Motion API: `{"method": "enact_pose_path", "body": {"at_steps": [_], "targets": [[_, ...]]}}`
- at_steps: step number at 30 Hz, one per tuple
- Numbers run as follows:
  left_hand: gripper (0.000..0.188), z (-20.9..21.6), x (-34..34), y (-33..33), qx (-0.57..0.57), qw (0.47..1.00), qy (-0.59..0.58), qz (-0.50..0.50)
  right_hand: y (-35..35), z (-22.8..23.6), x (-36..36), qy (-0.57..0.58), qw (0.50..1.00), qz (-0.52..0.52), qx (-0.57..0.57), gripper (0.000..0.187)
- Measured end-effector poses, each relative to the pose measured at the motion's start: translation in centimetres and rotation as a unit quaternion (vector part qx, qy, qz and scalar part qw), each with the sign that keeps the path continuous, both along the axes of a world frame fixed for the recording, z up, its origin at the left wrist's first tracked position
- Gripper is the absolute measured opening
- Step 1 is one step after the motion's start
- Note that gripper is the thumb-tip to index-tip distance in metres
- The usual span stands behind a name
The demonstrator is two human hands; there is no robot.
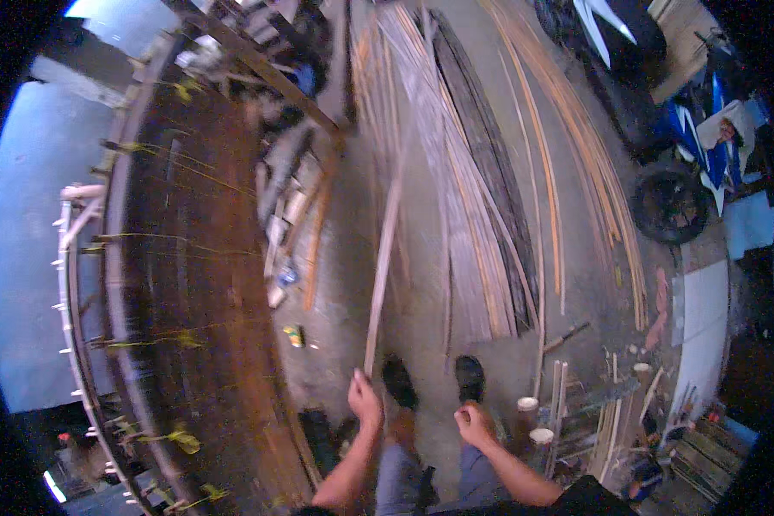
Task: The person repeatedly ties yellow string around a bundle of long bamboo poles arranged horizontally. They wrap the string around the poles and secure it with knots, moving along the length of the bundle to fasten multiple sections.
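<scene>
My left hand (365, 398) is closed round the near end of a long, thin wooden strip (386, 245). The strip slants up and away from me, over the floor and toward the pile of strips ahead. My right hand (473, 424) is curled in front of my right thigh, near my shoe (469, 378). Whatever its fingers may hold is too small or hidden to make out. Beyond my feet lies a spread pile of long wooden strips (477, 258), greyish and brown, some crossing each other.
A long brown wooden bench (206, 301) with yellow ties runs along my left. More orange-brown strips (576, 146) lie to the right, near a black tyre (671, 206). Two pale-topped cylinders (528, 403) stand by my right arm. Wood scraps (288, 215) lie beside the bench.
</scene>
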State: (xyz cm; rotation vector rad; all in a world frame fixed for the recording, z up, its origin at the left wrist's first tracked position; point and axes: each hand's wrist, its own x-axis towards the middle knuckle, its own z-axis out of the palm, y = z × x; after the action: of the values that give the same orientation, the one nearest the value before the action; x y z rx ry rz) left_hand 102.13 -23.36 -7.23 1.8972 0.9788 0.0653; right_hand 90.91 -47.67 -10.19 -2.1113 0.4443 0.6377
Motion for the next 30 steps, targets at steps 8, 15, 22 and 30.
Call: {"method": "enact_pose_path", "body": {"at_steps": [8, 15, 22, 30], "targets": [[0.024, 17.3, -37.5, 15.9, 0.030, 0.981, 0.137, 0.133, 7.2, 21.5, 29.0, 0.044, 0.771, -0.269, 0.575, 0.087], [0.024, 31.4, -39.0, 20.0, 0.222, 0.916, 0.072, 0.325, 16.4, 39.5, 33.2, -0.110, 0.756, -0.284, 0.579, 0.043], [0.023, 37.5, -47.4, 26.4, 0.293, 0.846, 0.014, 0.445, 37.4, 52.7, 17.0, -0.120, 0.714, -0.091, 0.683, 0.021], [0.024, 40.7, -54.6, 29.3, 0.330, 0.763, -0.005, 0.555, 52.7, 49.3, 3.1, 0.145, 0.745, 0.069, 0.648, 0.019]]}}
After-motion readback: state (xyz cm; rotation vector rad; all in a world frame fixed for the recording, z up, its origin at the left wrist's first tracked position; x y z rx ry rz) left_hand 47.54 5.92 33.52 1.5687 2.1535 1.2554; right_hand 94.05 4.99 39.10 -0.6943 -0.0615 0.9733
